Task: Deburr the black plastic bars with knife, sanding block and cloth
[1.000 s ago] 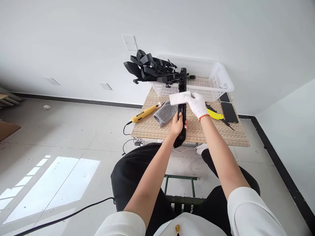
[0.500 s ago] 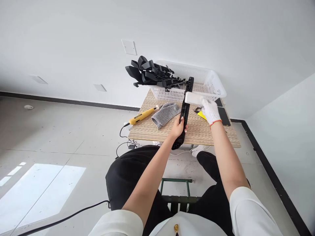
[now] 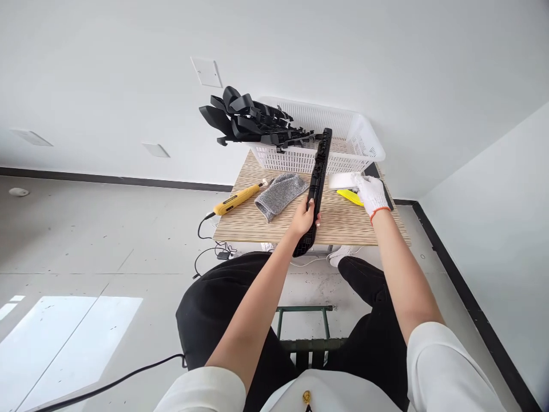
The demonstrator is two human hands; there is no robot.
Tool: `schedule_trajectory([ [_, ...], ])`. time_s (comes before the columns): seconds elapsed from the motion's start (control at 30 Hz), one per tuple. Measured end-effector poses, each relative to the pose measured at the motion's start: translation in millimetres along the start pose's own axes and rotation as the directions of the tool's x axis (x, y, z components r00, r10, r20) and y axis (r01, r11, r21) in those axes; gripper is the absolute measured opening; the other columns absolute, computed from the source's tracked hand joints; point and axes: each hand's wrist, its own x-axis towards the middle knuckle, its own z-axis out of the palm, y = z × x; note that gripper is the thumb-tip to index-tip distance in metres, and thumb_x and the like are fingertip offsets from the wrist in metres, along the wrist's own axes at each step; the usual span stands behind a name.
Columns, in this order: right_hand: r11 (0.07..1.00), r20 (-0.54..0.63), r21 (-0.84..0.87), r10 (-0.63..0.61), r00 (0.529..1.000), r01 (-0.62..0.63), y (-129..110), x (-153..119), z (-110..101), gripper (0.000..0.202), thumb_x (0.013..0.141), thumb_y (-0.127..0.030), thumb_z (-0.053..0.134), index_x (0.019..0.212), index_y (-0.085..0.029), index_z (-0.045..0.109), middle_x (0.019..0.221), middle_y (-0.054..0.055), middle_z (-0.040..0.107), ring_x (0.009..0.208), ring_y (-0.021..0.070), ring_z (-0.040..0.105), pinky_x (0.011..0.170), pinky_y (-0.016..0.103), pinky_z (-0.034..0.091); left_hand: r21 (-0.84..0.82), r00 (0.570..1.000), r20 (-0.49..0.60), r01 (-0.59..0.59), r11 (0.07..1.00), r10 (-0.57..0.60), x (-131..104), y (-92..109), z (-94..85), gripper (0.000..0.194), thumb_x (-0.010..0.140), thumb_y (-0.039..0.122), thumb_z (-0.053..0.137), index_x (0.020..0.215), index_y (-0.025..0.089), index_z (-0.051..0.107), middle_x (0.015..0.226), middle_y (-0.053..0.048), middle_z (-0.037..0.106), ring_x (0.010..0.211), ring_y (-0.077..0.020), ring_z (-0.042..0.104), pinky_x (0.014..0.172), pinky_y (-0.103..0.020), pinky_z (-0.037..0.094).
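Observation:
My bare left hand (image 3: 305,220) is wrapped round the lower half of a long black plastic part (image 3: 318,177), which slants upward over the table with its top end in front of the basket. On the right, my right hand (image 3: 371,194), in a white glove with an orange cuff edge, grips a white block-like object (image 3: 342,181). Just below that object lies a yellow toothed tool (image 3: 350,197). A grey cloth (image 3: 281,195) rests left of the black part, and farther left is a yellow corded tool (image 3: 238,200).
Behind the hands a white basket (image 3: 364,140) stands on the wooden table (image 3: 257,232), with several black parts (image 3: 253,120) piled at its left side. A dark flat object lies partly behind my right hand. Cables hang at the table's left edge.
The white object has moved away from the black part, down and to the right, with my right hand. More of the yellow toothed tool shows. The whole view has shifted slightly.

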Motion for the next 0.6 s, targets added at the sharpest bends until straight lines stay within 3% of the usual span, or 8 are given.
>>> schedule_trajectory([
  [0.07,0.991,0.032,0.127,0.034,0.999,-0.037,-7.7,-5.0,14.2,0.045,0.073,-0.058,0.076,0.085,-0.017,0.061,0.06,-0.003,0.044,0.047,0.0053,0.03,0.04,0.02,0.025,-0.025,1.0,-0.001,-0.001,1.0,0.001,1.0,-0.8,-0.8,0.039,0.094,0.06,0.049,0.104,0.023,0.041,0.06,0.007,0.048,0.043,-0.0081,0.045,0.043,-0.021,0.042],
  [0.13,0.979,0.127,0.201,0.006,0.992,-0.031,-18.2,-10.8,41.3,0.044,0.075,-0.057,0.074,0.089,-0.017,0.06,0.061,-0.004,0.044,0.046,0.0047,0.029,0.039,0.02,0.024,-0.039,1.0,0.0,0.003,0.999,-0.003,1.1,-1.1,-1.3,0.038,0.094,0.059,0.05,0.103,0.023,0.04,0.06,0.007,0.048,0.043,-0.008,0.044,0.043,-0.02,0.042],
  [0.2,0.983,0.169,0.181,-0.047,0.984,0.016,-25.1,-14.3,68.0,0.043,0.077,-0.055,0.073,0.091,-0.017,0.061,0.064,-0.003,0.049,0.049,0.0048,0.034,0.041,0.018,0.028,-0.047,1.0,-0.015,0.004,0.999,-0.005,0.3,-0.7,-1.7,0.036,0.095,0.058,0.05,0.102,0.024,0.04,0.06,0.007,0.047,0.044,-0.0077,0.044,0.043,-0.02,0.041],
  [0.27,0.989,0.161,0.143,-0.069,0.984,0.046,-23.5,-12.9,81.3,0.043,0.077,-0.055,0.073,0.09,-0.016,0.062,0.065,-0.002,0.05,0.051,0.0053,0.038,0.042,0.018,0.029,-0.049,0.999,-0.037,-0.005,0.999,0.004,-1.0,-0.2,-2.1,0.034,0.096,0.056,0.049,0.101,0.024,0.04,0.061,0.007,0.047,0.044,-0.0074,0.044,0.044,-0.02,0.041],
  [0.33,0.99,0.124,0.137,-0.03,0.992,0.012,-12.6,-6.4,75.0,0.044,0.076,-0.056,0.073,0.088,-0.015,0.063,0.064,-0.001,0.051,0.051,0.0058,0.039,0.04,0.018,0.027,-0.051,0.999,-0.045,-0.016,0.999,0.014,-1.7,0.0,-2.8,0.034,0.096,0.056,0.048,0.099,0.024,0.04,0.061,0.007,0.047,0.044,-0.0074,0.044,0.044,-0.02,0.041],
  [0.47,0.96,-0.031,0.242,0.15,0.988,-0.138,16.6,6.0,26.2,0.047,0.077,-0.061,0.072,0.085,-0.017,0.059,0.062,-0.003,0.048,0.044,0.0045,0.029,0.036,0.019,0.021,-0.088,0.999,-0.04,-0.009,0.996,0.006,0.1,-1.7,-4.4,0.036,0.095,0.058,0.05,0.099,0.024,0.038,0.06,0.007,0.047,0.043,-0.0075,0.042,0.043,-0.02,0.04],
  [0.53,0.93,0.011,0.326,0.174,0.985,-0.168,20.6,4.3,10.0,0.049,0.078,-0.064,0.07,0.087,-0.018,0.057,0.065,-0.003,0.051,0.043,0.0033,0.024,0.035,0.019,0.018,-0.108,0.999,-0.034,-0.001,0.994,-0.002,1.8,-2.9,-4.9,0.035,0.095,0.057,0.05,0.099,0.025,0.038,0.06,0.007,0.047,0.043,-0.0075,0.042,0.043,-0.02,0.039],
  [0.6,0.903,0.125,0.396,0.128,0.984,-0.168,14.5,-3.0,13.3,0.05,0.078,-0.064,0.07,0.09,-0.018,0.057,0.069,-0.002,0.054,0.043,0.0021,0.023,0.035,0.018,0.015,-0.112,1.0,-0.029,-0.004,0.994,0.0,2.9,-3.8,-5.3,0.035,0.095,0.056,0.051,0.099,0.025,0.038,0.061,0.007,0.046,0.043,-0.0075,0.043,0.043,-0.02,0.039],
])
